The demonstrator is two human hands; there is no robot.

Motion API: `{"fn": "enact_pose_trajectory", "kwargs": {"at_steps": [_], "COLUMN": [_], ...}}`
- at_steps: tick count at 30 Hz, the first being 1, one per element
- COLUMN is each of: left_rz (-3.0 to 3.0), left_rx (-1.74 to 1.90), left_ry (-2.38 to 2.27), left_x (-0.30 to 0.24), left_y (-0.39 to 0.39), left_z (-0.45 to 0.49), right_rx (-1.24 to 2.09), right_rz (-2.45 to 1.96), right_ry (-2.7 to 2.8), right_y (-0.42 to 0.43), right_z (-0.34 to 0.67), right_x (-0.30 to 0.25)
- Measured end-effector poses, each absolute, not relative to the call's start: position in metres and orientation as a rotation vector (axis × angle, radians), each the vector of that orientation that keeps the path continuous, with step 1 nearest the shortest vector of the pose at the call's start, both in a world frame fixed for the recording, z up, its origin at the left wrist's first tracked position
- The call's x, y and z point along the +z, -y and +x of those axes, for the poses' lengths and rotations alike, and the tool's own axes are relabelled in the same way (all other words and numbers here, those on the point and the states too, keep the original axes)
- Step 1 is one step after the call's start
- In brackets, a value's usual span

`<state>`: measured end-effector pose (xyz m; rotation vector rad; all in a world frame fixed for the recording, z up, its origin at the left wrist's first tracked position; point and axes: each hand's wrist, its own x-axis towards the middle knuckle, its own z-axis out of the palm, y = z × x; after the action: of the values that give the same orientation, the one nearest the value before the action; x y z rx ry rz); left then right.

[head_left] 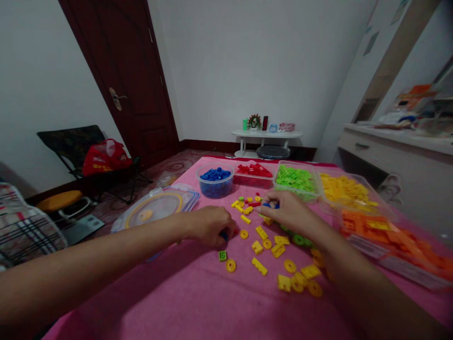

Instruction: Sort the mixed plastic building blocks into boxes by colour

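My left hand (209,225) is low over the pink cloth, its fingers curled round a blue building block (223,235). A bit of red shows beside those fingertips. Farther right, my right hand (285,208) has thumb and fingers closed about blue building blocks (268,205), partly hidden by the fingers. Loose yellow blocks (262,232) and yellow rings (230,265) lie scattered between and below the hands. A small green block (222,256) rests just below my left hand. Green rings (298,240) are partly covered by my right forearm.
Along the far side stand tubs of blue pieces (215,174), red pieces (254,170), green pieces (295,177) and yellow pieces (345,191). A box of orange pieces (392,238) is at the right. Stacked lids (155,208) lie at the left on the pink cloth (198,302).
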<state>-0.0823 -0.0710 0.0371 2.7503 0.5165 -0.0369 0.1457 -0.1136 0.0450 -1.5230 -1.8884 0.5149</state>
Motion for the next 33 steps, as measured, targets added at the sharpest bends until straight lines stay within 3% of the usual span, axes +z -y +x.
{"fn": "enact_pose_trajectory", "kwargs": {"at_steps": [3,6,10,14,23,28,33], "left_rz": [2.389,1.650,0.810,0.549,0.564,0.972,1.503], "left_rx": [0.274,0.523,0.412,0.409,0.551,1.011,1.111], "left_ry": [-0.772,-0.874,-0.626,-0.459,-0.568,-0.830,-1.058], "left_x": [0.042,0.045,0.041,0.034,0.040,0.074,0.087], "left_y": [0.070,0.073,0.087,0.100,0.059,-0.015,-0.047], "left_z": [-0.068,-0.044,-0.006,0.021,0.002,-0.027,-0.054], "right_rx": [0.890,1.205,1.248,1.203,1.089,1.085,1.042], "right_rz": [-1.294,-1.025,-0.796,-0.832,-0.966,-0.947,-1.098], "right_ry": [1.372,0.874,0.632,0.781,1.117,1.099,1.461], "right_y": [0.114,0.115,0.118,0.125,0.129,0.124,0.130], "right_z": [0.149,0.149,0.137,0.120,0.123,0.127,0.099], "right_x": [0.057,0.066,0.069,0.065,0.070,0.065,0.043]}}
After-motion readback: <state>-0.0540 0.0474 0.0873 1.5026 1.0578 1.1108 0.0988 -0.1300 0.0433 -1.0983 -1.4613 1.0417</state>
